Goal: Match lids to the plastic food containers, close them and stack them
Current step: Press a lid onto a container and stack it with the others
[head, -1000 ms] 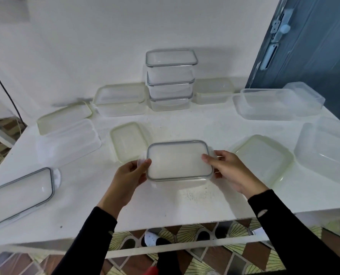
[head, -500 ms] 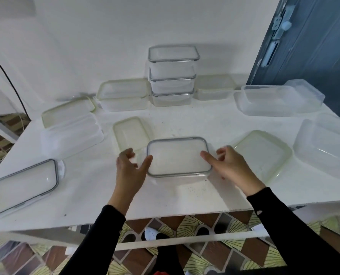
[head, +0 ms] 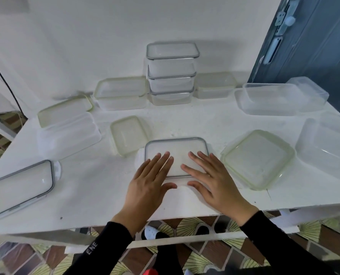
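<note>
Squarely at the near middle of the white counter (head: 97, 187) lies the grey-rimmed clear rectangular lid (head: 176, 150), seated on a clear plastic container (little of the box itself shows beneath it). Both hands lie flat on it with fingers straight and spread: the left hand (head: 147, 185) presses its near left part and the right hand (head: 214, 181) its near right part, with the thumbs at the front edge. Neither hand curls round anything.

From the lid, a small green-rimmed rectangular lid (head: 128, 133) lies just beside it at 10 o'clock. A large green-rimmed square lid (head: 258, 158) lies flat at 3 o'clock. At 12 o'clock, against the wall, stands a stack of three grey-rimmed closed containers (head: 172, 74). A closed green-rimmed container (head: 121, 93) stands at 11 o'clock, touching the stack's left side. An open clear plastic tub (head: 69, 135) sits at 9 o'clock. A long grey-rimmed lid (head: 20, 187) lies at 8 o'clock, by the counter's left edge. Two nested clear open tubs (head: 270, 100) stand at 2 o'clock.
</note>
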The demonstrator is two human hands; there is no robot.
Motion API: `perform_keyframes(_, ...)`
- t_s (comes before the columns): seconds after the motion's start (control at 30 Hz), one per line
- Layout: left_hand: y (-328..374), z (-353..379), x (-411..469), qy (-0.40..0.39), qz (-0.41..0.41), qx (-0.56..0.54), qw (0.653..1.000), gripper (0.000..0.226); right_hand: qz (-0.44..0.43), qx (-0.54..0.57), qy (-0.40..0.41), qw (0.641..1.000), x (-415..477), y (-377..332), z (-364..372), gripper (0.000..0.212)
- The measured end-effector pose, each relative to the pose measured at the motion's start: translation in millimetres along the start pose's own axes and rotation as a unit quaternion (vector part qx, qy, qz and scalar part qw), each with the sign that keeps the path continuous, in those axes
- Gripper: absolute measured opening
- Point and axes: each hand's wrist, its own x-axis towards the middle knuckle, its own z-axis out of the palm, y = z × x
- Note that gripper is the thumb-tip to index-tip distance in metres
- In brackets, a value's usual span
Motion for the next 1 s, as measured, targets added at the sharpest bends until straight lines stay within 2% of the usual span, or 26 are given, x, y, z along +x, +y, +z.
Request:
perform_keyframes(0.23,0,0,2,-0.001,-0.007,-0.003,1.0,0.06,0.019,0.015,0.008,1.0,6,0,-8,0.039)
perform_keyframes(0.37,-3,-3,3,-0.019,-0.003,-0.019,1.0,0.06,0.042,0.062,0.006,0.997,51,7,-29,0.031)
perform_keyframes(0.53,-24,-19,18,-0.113,0.071,-0.025,0.991,0.048,0.12,0.176,-0.093,0.973,86,23,-29,0.02)
perform_keyframes(0.6,-35,-29,25,-0.154,0.052,-0.061,0.985,0.045,0.137,0.187,-0.082,0.969,76,23,-32,0.024)
perform_keyframes(0.7,-41,-39,32,-0.147,-0.012,-0.09,0.985,0.045,0.149,0.144,-0.051,0.977,50,12,-38,0.032)
perform_keyframes(0.83,-36,-35,34,-0.154,-0.078,-0.07,0.982,0.063,0.17,0.054,-0.032,0.983,18,-21,-32,0.052)
perform_keyframes(0.93,-21,-31,32,-0.099,-0.052,-0.117,0.987,0.051,0.149,-0.018,-0.042,0.988,13,-29,-24,0.066)
perform_keyframes(1.0,-13,-26,26,-0.054,-0.013,-0.15,0.987,0.045,0.12,-0.014,-0.046,0.992,12,-31,-20,0.059)
